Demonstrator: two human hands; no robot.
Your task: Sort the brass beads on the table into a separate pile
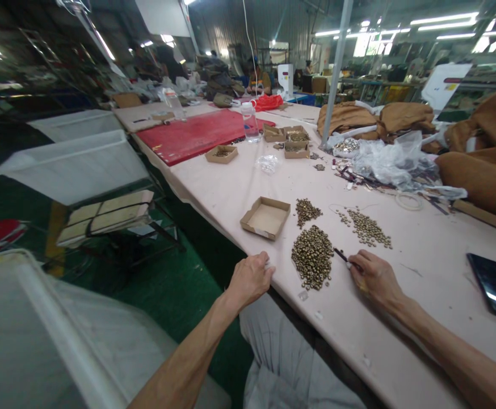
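Holding a dark stick in a narrow grip, the right hand sets its tip just beside the pile of metal bits on the tabletop. Whether the left hand, curled near the box, holds anything, I cannot tell.

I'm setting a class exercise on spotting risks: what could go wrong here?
The big pile of metal pieces lies near the edge of the table; a bump from the left hand could spill some. The smaller pile sits nearby, so a sweep of the dark stick in the right hand might mix them.
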